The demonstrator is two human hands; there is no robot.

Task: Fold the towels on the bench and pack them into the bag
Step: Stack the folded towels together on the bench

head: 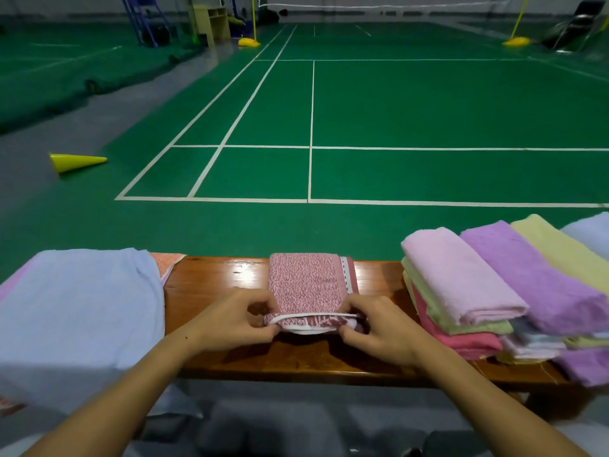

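Observation:
A small pink patterned towel [304,282] lies folded on the middle of the wooden bench [211,285]. My left hand [235,319] pinches its near left corner, and my right hand [379,326] pinches its near right corner, with the near edge lifted a little off the wood. A pile of folded towels [494,291] in pink, purple, yellow and pale blue is stacked on the bench's right end. Unfolded pale blue towels [79,311] drape over the left end. No bag can be made out.
Beyond the bench stretches a green badminton court with white lines. A yellow cone [75,161] lies on its side on the floor at the left. Net posts with yellow bases [516,41] stand far back.

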